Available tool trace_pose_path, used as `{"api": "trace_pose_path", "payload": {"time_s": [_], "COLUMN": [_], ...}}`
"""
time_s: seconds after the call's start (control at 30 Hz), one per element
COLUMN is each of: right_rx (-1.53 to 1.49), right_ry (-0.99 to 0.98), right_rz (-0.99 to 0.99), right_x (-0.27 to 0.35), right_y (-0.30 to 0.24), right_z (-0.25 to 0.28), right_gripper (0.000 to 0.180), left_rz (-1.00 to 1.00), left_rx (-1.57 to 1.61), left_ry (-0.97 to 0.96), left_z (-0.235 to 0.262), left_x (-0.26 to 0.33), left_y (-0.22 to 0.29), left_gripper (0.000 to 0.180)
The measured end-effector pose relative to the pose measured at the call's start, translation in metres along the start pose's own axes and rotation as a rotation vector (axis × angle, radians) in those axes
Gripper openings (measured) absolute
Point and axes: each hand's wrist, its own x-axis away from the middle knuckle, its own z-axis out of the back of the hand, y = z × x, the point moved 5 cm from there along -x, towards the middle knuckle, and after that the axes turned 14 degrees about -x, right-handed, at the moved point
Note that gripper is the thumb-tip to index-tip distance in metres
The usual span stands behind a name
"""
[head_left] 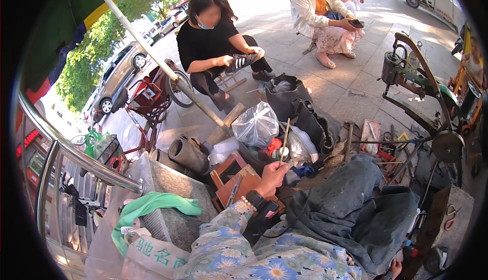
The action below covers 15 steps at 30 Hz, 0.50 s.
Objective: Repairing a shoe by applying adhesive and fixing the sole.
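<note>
My left hand (273,179), in a blue floral sleeve with beads and a dark watch at the wrist, is closed in a pinch on a thin wooden stick (285,140) that points up and away. Below that hand is a wooden box (245,182) with a dark-bladed knife (234,191) lying against it. Only a small part of my right hand (395,268) shows at the lower right edge, beside my lap; whether it holds anything is hidden. A dark grey cloth (333,198) covers my knees.
Ahead lie a clear plastic bag (256,125) and black bags (287,94). A hammer (349,138) and a hand-cranked sewing machine (424,87) stand right. Opposite, a seated person (208,46) holds a striped shoe (239,63). A slanted pole (152,51) and metal railing (91,160) are left.
</note>
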Motion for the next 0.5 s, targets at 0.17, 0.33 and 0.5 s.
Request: {"api": "trace_pose_path", "payload": {"time_s": [0.17,0.33,0.5], "right_rx": [0.398,1.001,1.108], "right_ry": [0.292,0.849,0.965], "right_rz": [0.561,0.880,0.968], "right_x": [-0.048,-0.056,-0.066], "right_y": [0.005,0.025,0.041], "right_z": [-0.068,-0.156,-0.196], "right_gripper": [0.079,0.073,0.068], "left_rz": [-0.019,-0.015,-0.001], "left_rx": [0.036,0.039,0.030], "left_ry": [-0.004,0.002,0.010], "left_z": [-0.005,-0.006,-0.007], "left_x": [0.018,0.016,0.014], "left_y": [0.003,-0.006,-0.009], "left_gripper": [0.011,0.011,0.011]}}
